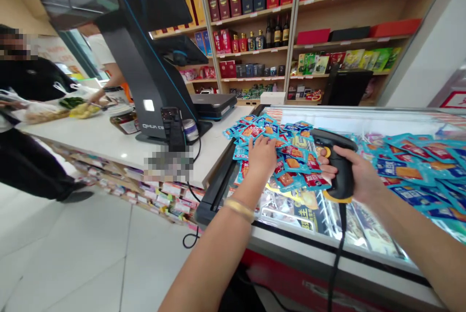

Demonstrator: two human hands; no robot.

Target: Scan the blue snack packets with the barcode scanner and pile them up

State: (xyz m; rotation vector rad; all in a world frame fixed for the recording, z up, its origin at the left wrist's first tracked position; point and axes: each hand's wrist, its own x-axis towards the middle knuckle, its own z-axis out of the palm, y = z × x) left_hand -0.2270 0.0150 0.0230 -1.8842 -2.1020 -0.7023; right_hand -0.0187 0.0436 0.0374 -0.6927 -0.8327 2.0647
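In my right hand [358,173] is a black barcode scanner [340,166] with yellow trim, its head pointing left and its cable hanging down. My fingers wrap round its handle. My left hand [262,154], with a gold bangle [239,209] on the wrist, lies palm down on a heap of small blue snack packets [291,159], its fingers apart and the tips touching the heap. Some packets have red panels, others dark blue. A second, larger pile of packets [415,171] lies right of the scanner. Both piles rest on the glass top of a freezer [273,215].
Left of the freezer stands a white counter [91,132] with a dark checkout terminal [145,59], a phone [173,127] and a jar [124,119]. A person [32,74] stands beyond it near bagged produce [47,110]. Shelves [251,11] of boxes and bottles line the back.
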